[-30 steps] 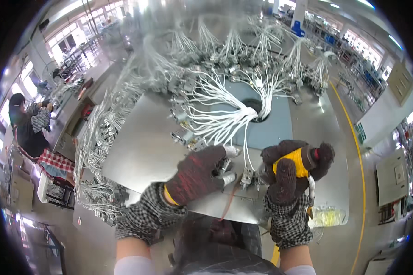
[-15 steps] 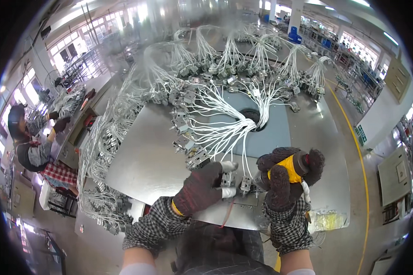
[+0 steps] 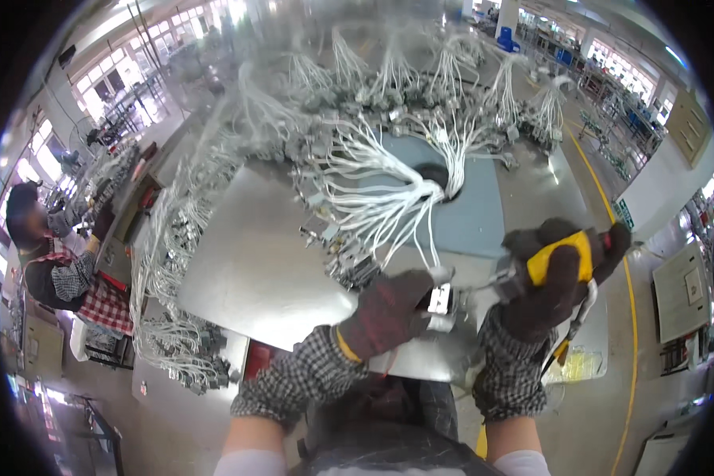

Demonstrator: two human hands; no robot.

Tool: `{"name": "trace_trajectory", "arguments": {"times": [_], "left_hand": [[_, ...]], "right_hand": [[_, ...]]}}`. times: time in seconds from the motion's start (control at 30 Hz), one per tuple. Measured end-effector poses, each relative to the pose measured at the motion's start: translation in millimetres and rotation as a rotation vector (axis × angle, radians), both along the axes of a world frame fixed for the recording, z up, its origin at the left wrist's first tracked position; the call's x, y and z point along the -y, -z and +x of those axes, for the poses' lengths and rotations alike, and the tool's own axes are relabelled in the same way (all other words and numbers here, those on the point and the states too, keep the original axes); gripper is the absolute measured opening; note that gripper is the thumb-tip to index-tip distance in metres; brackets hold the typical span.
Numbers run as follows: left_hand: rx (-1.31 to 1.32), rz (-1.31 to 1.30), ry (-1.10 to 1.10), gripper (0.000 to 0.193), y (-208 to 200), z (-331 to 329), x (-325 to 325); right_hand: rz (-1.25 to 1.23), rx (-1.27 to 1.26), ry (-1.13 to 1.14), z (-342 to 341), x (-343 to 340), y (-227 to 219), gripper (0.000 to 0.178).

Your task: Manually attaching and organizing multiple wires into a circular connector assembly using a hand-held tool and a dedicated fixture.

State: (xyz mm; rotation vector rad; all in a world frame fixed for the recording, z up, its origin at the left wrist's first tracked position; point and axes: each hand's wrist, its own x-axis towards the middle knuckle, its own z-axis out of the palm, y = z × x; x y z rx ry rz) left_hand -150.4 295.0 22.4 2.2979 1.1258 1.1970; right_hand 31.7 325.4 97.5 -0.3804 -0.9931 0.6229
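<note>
My left hand, in a dark knit glove with pale fingertips, is closed on a small metal connector block at the front of the steel table. A white cable runs from the block up to the fanned cable bundle. My right hand, also gloved, is wrapped round a yellow-and-black power driver with a cord hanging below it. The driver's front end points left toward the block; motion blur hides whether they touch. More metal connectors lie left of the bundle, each on a white cable.
The cables gather at a dark round hole in a grey-blue panel on the steel table. Several cable clusters ring the far side, and more lie leftward. Yellowish clear tape sits at right. A co-worker is at far left.
Both hands have shifted right, and my left hand has lifted the connector block. The driver in my right hand has moved up and to the right. The view has tilted slightly.
</note>
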Motion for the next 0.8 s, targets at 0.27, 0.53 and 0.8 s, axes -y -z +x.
{"name": "trace_trajectory", "arguments": {"times": [0.27, 0.53, 0.8], "left_hand": [[-0.115, -0.362, -0.029, 0.065, -18.4, -18.3, -8.5], [-0.162, -0.473, -0.046, 0.058, -24.4, -11.8, -3.4], [-0.192, -0.318, -0.031, 0.050, -6.6, -16.8, -8.9]], "right_hand": [[-0.011, -0.009, -0.169, -21.9, -4.8, 18.5, 0.076], [-0.120, -0.082, -0.210, -17.0, 6.3, 26.6, 0.076], [-0.022, 0.327, -0.063, -22.4, 4.9, 24.0, 0.074]]}}
